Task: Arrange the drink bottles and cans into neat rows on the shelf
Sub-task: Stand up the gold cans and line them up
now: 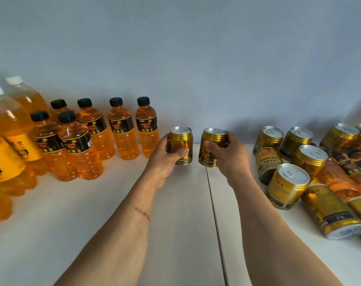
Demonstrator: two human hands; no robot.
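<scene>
My left hand (165, 159) grips an upright gold can (181, 139) near the back of the white shelf (113, 223). Just to its right, my right hand (231, 159) holds a second gold can (211, 147), slightly tilted. Both cans sit close to the wall, right of a row of small orange bottles with black caps (147, 129). A loose cluster of gold cans (287, 186) lies on the right, some upright, some tipped over (332, 213).
Large orange bottles with white caps (8, 131) stand at the far left. A seam (214, 213) runs front to back between two shelf boards. A grey wall (175, 58) closes the back.
</scene>
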